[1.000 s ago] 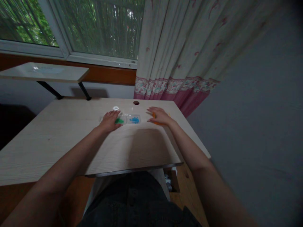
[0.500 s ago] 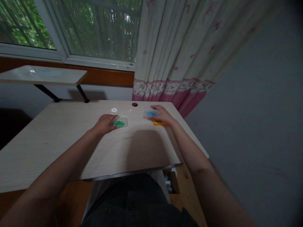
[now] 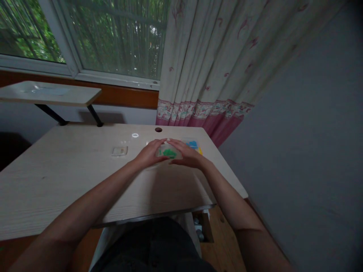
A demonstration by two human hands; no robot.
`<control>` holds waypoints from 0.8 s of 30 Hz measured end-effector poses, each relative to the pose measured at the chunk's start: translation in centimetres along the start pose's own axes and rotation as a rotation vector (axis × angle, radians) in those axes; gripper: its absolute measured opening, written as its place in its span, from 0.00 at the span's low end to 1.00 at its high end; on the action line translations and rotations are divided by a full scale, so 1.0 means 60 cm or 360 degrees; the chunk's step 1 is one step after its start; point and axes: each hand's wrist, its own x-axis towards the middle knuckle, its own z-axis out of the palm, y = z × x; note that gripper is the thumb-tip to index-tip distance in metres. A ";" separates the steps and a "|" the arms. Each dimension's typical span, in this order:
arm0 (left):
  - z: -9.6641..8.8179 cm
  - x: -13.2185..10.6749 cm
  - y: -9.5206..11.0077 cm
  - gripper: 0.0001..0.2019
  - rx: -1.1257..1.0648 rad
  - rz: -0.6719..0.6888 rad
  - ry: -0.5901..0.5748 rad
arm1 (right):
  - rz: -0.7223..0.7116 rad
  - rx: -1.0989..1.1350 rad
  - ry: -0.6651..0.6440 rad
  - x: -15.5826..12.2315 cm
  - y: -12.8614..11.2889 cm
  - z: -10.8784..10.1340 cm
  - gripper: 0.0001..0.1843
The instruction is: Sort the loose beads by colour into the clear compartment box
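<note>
A clear plastic box with green pieces inside [image 3: 169, 152] sits between my two hands over the desk. From the left, my left hand [image 3: 151, 152] grips it with curved fingers. On its opposite side, my right hand [image 3: 187, 154] wraps round it, and the fingertips of both hands nearly meet at the far edge. Just beyond my right hand is another clear box with blue pieces [image 3: 193, 144], partly covered by that hand. An orange-yellow item [image 3: 200, 151] peeks out beside it, mostly hidden. To the left lies a small clear flat case [image 3: 119, 151], its contents too small to tell.
The pale wooden desk [image 3: 85, 170] has a round cable hole [image 3: 158, 129] near its back edge. A raised shelf [image 3: 53, 92] on black legs stands at the back left. Curtains [image 3: 198, 75] hang behind, and a wall is at the right.
My left hand and the green-filled box have moved right. My right hand has let go of the blue-filled box and come left onto the green-filled one. The flat case at left now shows.
</note>
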 end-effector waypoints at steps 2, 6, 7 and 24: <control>0.010 0.000 0.015 0.41 -0.0121 -0.0037 0.0034 | 0.0001 -0.0006 0.0023 0.004 -0.029 0.014 0.50; 0.023 -0.010 0.028 0.43 -0.0310 -0.0017 0.0053 | 0.0059 -0.0066 0.0023 -0.005 -0.032 0.012 0.45; 0.020 -0.014 0.025 0.43 -0.0299 0.0028 0.0029 | 0.0058 -0.0090 0.0010 -0.009 -0.023 0.004 0.45; -0.134 -0.199 -0.243 0.30 0.0493 -0.0358 -0.0021 | 0.0513 -0.0458 0.0331 -0.038 0.108 -0.058 0.39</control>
